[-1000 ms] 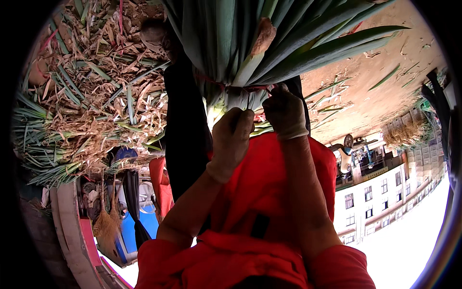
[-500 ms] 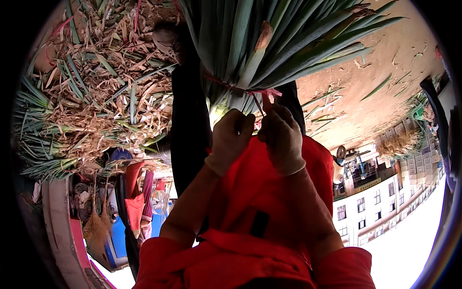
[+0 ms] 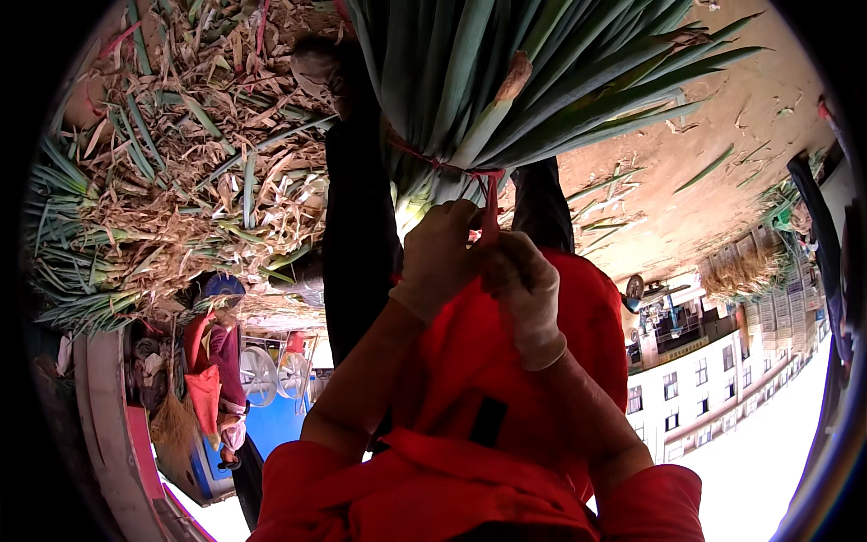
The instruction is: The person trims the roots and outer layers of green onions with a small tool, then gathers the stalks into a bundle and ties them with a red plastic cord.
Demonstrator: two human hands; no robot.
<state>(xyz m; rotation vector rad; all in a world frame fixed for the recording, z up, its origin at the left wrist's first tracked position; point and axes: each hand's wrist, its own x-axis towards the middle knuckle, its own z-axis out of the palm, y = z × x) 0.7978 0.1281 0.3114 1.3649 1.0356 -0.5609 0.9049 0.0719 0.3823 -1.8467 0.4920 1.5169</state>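
A thick bundle of large green onions (image 3: pixel 470 81) stands between my legs, its green leaves fanning away at the top. Round its middle runs a red plastic tie (image 3: pixel 424 160), with a loose end hanging toward me. My left hand (image 3: pixel 435 257), in a pale glove, is closed close below the tie, its fingertips partly hidden. Just right of it, my gloved right hand (image 3: pixel 526 294) pinches the strip's hanging end. The two hands almost meet. The pale stalks below the tie are mostly behind my hands.
Dry husks and leaf scraps (image 3: pixel 226 108) cover the ground at left, with more green onions (image 3: pixel 81 289) along the far left. Loose leaves (image 3: pixel 704 170) lie on the bare ground at right. A person in dark red (image 3: pixel 226 361) is at lower left, near a straw broom (image 3: pixel 172 420).
My right hand has come down toward me, and the strip's end now hangs straight and longer between my hands. The bundle has shifted slightly right. The person at lower left has moved left.
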